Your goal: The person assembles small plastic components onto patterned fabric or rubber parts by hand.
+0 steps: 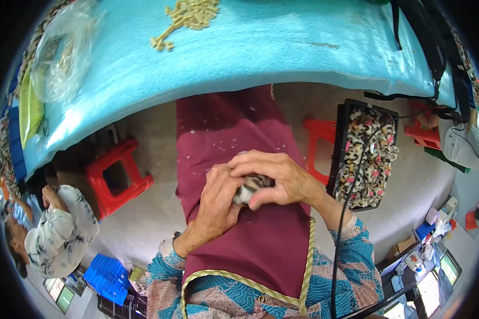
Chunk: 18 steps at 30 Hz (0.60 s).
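In front of my lap, over a maroon apron [245, 130] dotted with light specks, both hands are cupped around a small white, black and tan piece [247, 191] that looks like soft plush. My left hand [217, 192] holds it from the left, its fingers curled against the piece. From the right, my right hand [274, 175] arches over it, with the thumb across its lower side. The fingers cover most of the piece, so its full shape is hidden.
A turquoise-covered table [239, 53] lies ahead, bearing a pile of small yellowish pieces [194, 16] and a clear plastic bag [64, 58]. At right, a black crate [339, 149] holds many patterned pieces on a red stool [318, 143]. Another red stool [112, 173] and a seated person [64, 234] are left.
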{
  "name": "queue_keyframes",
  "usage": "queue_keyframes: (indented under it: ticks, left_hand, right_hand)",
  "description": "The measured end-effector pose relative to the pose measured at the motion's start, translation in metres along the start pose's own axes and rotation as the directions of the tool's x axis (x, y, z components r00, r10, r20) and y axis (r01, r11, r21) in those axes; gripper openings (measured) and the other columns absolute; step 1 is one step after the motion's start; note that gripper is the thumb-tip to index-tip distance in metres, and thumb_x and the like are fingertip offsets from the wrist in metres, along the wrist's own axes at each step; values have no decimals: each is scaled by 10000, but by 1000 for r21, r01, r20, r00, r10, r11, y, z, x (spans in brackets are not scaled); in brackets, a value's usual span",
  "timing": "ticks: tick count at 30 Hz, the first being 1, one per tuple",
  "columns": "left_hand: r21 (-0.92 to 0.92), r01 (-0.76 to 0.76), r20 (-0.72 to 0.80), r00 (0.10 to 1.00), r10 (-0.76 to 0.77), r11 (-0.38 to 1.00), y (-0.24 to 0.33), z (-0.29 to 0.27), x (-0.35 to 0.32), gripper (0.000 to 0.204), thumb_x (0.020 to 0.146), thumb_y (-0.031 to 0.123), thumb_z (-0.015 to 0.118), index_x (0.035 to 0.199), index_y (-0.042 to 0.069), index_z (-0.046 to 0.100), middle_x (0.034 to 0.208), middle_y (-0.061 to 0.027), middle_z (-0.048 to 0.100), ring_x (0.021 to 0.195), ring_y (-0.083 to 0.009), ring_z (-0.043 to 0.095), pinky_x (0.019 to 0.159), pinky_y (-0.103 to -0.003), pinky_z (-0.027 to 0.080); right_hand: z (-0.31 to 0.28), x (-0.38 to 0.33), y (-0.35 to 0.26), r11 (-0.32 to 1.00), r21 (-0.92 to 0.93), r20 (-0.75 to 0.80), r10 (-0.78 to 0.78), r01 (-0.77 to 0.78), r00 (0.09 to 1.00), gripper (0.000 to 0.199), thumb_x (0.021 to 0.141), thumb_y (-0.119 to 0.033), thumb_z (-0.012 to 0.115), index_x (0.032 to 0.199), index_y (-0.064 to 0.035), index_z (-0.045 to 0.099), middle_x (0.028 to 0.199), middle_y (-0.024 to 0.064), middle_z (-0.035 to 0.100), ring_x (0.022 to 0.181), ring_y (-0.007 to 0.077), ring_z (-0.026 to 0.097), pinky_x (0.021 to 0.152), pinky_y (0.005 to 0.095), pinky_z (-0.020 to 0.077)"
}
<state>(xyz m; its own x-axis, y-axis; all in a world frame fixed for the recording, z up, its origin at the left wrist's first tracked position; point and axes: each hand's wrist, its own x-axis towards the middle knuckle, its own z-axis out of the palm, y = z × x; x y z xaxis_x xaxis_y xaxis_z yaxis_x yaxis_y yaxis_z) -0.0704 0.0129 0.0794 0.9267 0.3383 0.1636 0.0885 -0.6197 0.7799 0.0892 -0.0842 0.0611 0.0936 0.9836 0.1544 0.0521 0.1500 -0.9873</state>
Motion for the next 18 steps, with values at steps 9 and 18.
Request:
queue_keyframes:
  ticks: [9, 18]
  left_hand:
    - [52, -231, -75, 969, 235, 972, 38, -52, -46, 337, 634, 9, 618, 956, -90, 611, 898, -177, 588, 815, -344, 642, 620, -357, 539]
    - [14, -343, -209, 918, 338, 939, 40, -55, -67, 291, 603, -7, 675, 875, -89, 615, 806, -168, 597, 736, -321, 642, 603, -369, 557]
  right_hand:
    - [43, -9, -46, 983, 127, -107, -120, 134, 987, 120, 659, 12, 711, 743, 15, 625, 795, 127, 631, 662, 259, 626, 589, 335, 519]
    - [56, -10, -62, 948, 123, -43, -291, 294, 956, 127, 606, 38, 707, 681, 42, 605, 731, 142, 606, 602, 279, 616, 516, 339, 518]
